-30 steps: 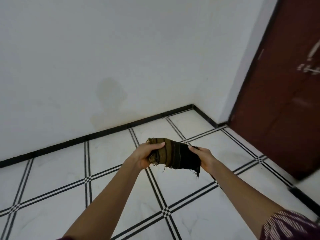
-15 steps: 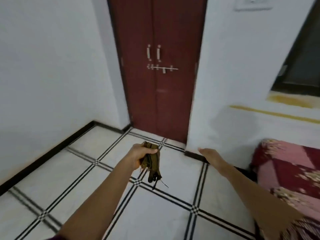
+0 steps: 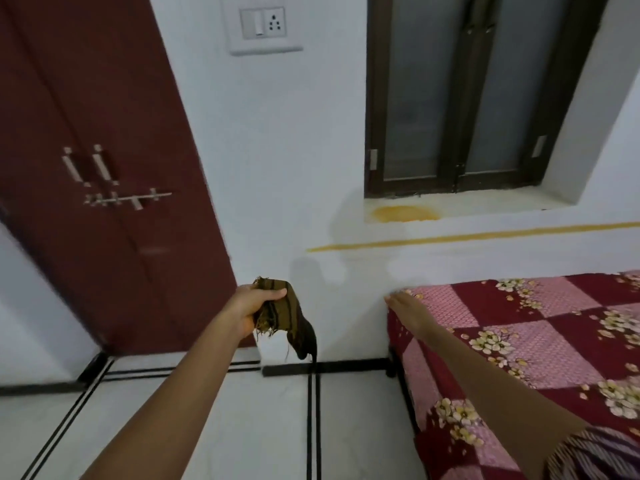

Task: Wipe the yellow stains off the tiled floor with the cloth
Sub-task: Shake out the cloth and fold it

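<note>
White tiled floor (image 3: 346, 427) beside a bed (image 3: 536, 341). Left hand (image 3: 252, 308) grips the bunched cloth (image 3: 284, 313) in the air near the wall (image 3: 277, 168), ready for wiping; right hand (image 3: 410, 311), fingers straight and empty, extends over the bed corner, probably for balance.

Floor (image 3: 360, 427): white tiles crossed by paired black lines.
Bed (image 3: 540, 341): stands on the floor at the right against the wall, under a maroon-and-pink checked floral cover.
Bed corner: the right hand (image 3: 407, 306), fingers straight, seems to rest there.
Window sill (image 3: 485, 206): carries a yellow stain (image 3: 403, 213).
</note>
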